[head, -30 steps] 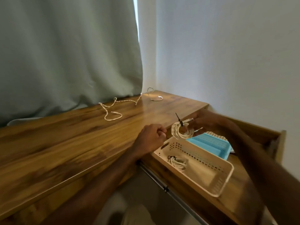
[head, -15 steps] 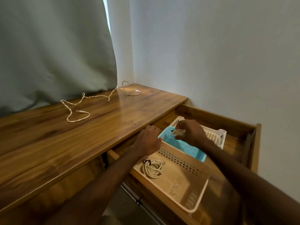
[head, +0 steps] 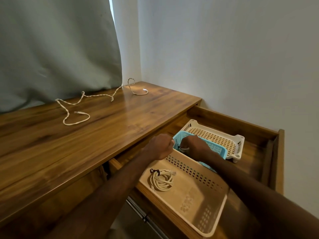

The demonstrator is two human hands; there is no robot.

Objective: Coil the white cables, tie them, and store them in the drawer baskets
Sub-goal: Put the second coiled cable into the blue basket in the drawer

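Observation:
My right hand (head: 196, 147) is shut on a coiled white cable (head: 183, 149) with a black tie, held low inside the blue basket (head: 216, 149) in the open drawer. Most of that coil is hidden under the hand. My left hand (head: 160, 146) is a closed fist just left of it, above the rim between the blue basket and the beige basket (head: 195, 200); whether it pinches anything I cannot tell. A tied white coil (head: 161, 180) lies in the beige basket. A loose white cable (head: 96, 100) sprawls uncoiled on the desk top.
A white basket (head: 238, 140) stands behind the blue one in the wooden drawer (head: 276, 152). The wooden desk top (head: 86, 144) runs left. A grey curtain (head: 57, 49) hangs at the back and a plain wall closes the right.
My right hand has carried the tied coil from above the beige basket down into the blue basket. My left hand followed beside it. The view has shifted right and downward.

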